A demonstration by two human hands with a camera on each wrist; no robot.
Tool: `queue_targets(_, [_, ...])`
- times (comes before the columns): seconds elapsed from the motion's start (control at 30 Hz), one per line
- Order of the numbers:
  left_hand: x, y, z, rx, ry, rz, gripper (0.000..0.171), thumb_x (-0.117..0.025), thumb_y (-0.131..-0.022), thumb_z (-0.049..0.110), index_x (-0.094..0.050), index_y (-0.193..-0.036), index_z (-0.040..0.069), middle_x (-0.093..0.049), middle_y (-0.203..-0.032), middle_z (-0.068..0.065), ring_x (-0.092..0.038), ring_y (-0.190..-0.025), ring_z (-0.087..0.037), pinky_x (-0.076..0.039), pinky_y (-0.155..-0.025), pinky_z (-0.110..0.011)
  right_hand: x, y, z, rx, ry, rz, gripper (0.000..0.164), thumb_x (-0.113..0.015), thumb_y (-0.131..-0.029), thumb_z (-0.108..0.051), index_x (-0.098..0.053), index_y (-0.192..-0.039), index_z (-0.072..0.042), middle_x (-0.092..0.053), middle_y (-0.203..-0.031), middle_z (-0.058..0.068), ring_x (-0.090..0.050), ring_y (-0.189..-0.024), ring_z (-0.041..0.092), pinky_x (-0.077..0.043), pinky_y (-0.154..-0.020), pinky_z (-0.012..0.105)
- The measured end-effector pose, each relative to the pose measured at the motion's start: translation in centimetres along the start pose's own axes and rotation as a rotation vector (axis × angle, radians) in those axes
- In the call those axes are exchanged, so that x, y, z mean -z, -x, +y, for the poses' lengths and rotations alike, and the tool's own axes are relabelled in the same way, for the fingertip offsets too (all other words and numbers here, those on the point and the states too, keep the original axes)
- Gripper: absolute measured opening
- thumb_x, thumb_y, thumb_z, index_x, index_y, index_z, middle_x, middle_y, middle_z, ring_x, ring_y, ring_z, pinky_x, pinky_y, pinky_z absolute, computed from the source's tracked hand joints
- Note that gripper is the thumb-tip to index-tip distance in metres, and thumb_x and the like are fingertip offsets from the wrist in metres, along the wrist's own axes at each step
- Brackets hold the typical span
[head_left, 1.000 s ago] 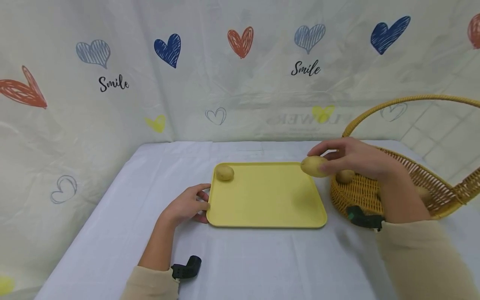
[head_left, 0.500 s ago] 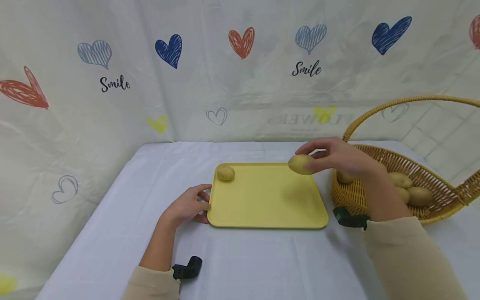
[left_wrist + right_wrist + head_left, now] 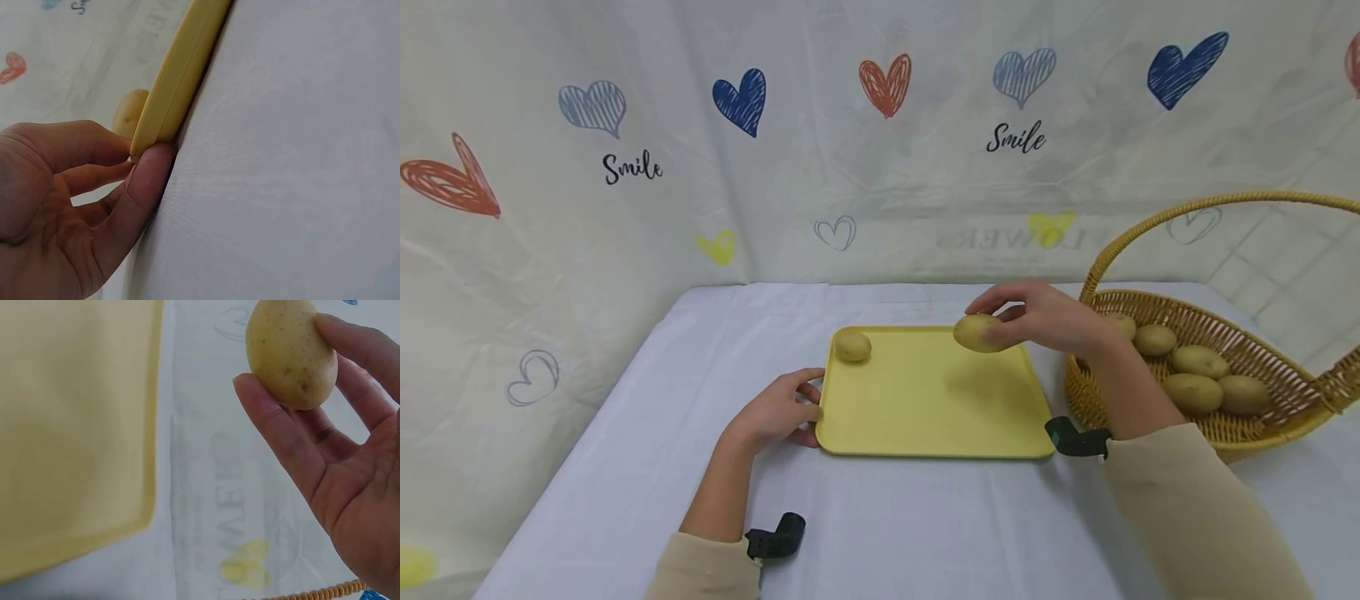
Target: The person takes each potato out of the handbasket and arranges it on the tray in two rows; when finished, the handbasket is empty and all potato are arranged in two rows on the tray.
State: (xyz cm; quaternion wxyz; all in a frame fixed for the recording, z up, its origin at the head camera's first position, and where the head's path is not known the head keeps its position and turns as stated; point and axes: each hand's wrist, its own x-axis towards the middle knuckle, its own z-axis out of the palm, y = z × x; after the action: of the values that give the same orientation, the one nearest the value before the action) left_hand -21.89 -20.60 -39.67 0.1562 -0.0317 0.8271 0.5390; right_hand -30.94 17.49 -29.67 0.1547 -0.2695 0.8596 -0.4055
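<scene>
Right hand (image 3: 1048,319) pinches a potato (image 3: 972,335) over the yellow tray (image 3: 917,408).
Left hand (image 3: 777,408) touches the tray's left edge, fingers loosely bent; another potato (image 3: 852,347) lies in the far left corner.

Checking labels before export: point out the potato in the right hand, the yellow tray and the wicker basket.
Held potato (image 3: 291,355): right wrist view, middle of its speckled skin.
Yellow tray (image 3: 898,404): head view, bare part of its surface.
Wicker basket (image 3: 1247,357): head view, inside of its woven wall.
</scene>
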Motion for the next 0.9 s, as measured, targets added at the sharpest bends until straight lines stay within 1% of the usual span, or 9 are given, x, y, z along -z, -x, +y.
queue_targets(0.1, [0.0,0.0,0.0,0.001,-0.002,0.001,0.071,-0.059,-0.089,-0.004,-0.043,-0.156,0.009,-0.052,-0.119,-0.017,-0.065,-0.082,-0.023,-0.066,-0.067,-0.037,-0.3,-0.6,0.0,-0.005,0.005,0.015,0.039,-0.076,-0.092,-0.024,-0.069,-0.13,-0.018,-0.063,-0.129,0.008,-0.07,-0.108,0.017,-0.056,-0.094,0.034])
queue_targets(0.23, [0.0,0.0,0.0,0.002,-0.004,0.003,0.071,-0.06,-0.089,-0.005,-0.043,-0.156,0.009,-0.052,-0.119,-0.017,-0.065,-0.082,-0.023,-0.066,-0.067,-0.037,-0.9,-1.4,0.1,-0.004,-0.041,0.019,0.039,-0.075,-0.093,-0.021,-0.068,-0.131,-0.015,-0.061,-0.13,0.011,-0.07,-0.108,0.02,-0.057,-0.093,0.035])
queue_targets(0.43, [0.1,0.1,0.1,0.001,0.002,0.001,0.071,-0.06,-0.089,-0.005,-0.043,-0.156,0.008,-0.052,-0.119,-0.017,-0.065,-0.082,-0.023,-0.066,-0.067,-0.037,-1.9,-2.6,0.1,-0.025,-0.101,0.038,0.038,-0.074,-0.094,-0.016,-0.067,-0.131,-0.011,-0.058,-0.131,0.014,-0.069,-0.109,0.024,-0.062,-0.09,0.036])
queue_targets(0.63, [0.2,0.1,0.0,0.005,-0.003,0.002,0.07,-0.06,-0.089,-0.005,-0.043,-0.156,0.009,-0.052,-0.119,-0.017,-0.065,-0.082,-0.023,-0.066,-0.067,-0.037,-3.2,-4.1,0.2,-0.031,-0.155,0.035,0.037,-0.072,-0.094,-0.012,-0.067,-0.131,-0.007,-0.055,-0.132,0.017,-0.069,-0.108,0.026,-0.063,-0.091,0.038])
queue_targets(0.9, [0.3,0.0,0.1,0.001,0.011,-0.008,0.07,-0.06,-0.09,-0.004,-0.042,-0.156,0.009,-0.052,-0.119,-0.017,-0.065,-0.083,-0.023,-0.066,-0.067,-0.037,-4.4,-5.3,0.5,-0.038,-0.19,0.037,0.037,-0.072,-0.094,-0.01,-0.067,-0.131,-0.004,-0.056,-0.131,0.019,-0.069,-0.105,0.026,-0.063,-0.091,0.041])
